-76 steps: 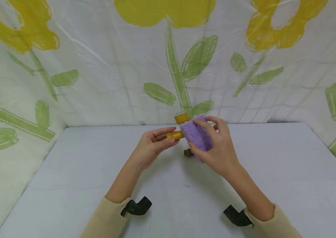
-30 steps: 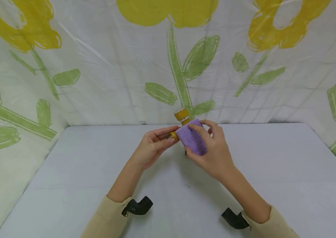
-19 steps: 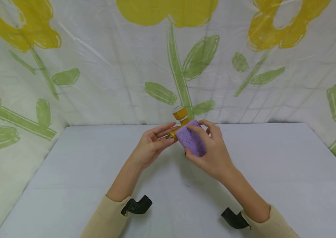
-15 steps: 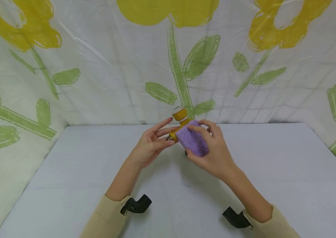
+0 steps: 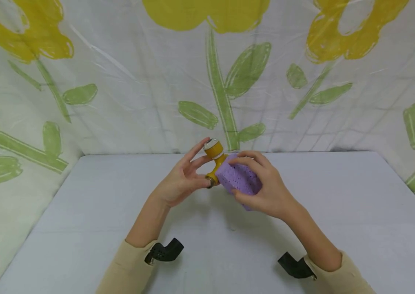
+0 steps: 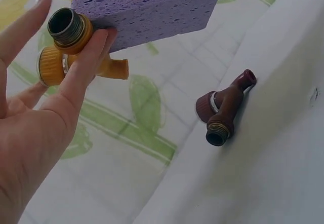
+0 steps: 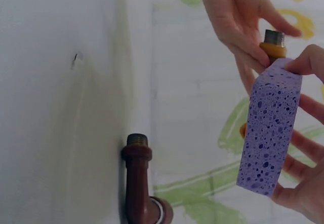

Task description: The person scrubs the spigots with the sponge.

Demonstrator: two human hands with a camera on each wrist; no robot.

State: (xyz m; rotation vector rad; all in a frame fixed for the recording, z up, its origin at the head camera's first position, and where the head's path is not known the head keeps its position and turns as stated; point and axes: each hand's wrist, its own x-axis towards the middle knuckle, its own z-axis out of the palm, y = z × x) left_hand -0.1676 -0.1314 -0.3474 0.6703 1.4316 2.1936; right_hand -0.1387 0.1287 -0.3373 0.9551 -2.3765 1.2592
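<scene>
My left hand holds a yellow water tap above the table, its thumb at the threaded end. In the left wrist view, that dark threaded inlet points toward the camera and the spout sticks out behind the fingers. My right hand grips a purple porous sponge, fingers on the upper edge and thumb below. The sponge lies against the yellow tap and covers part of its body. A dark red-brown tap rests on the table below; in the head view the sponge and right hand hide it.
The white table has its far edge just behind the hands. Behind it hangs a pale sheet printted with yellow flowers and green leaves. A black curved wrist mount sits at each sleeve cuff.
The yellow tap has turned, its knob shifting left and its threaded end tipping down. The left index finger has lifted toward the knob. The sponge has dropped slightly and tilted.
</scene>
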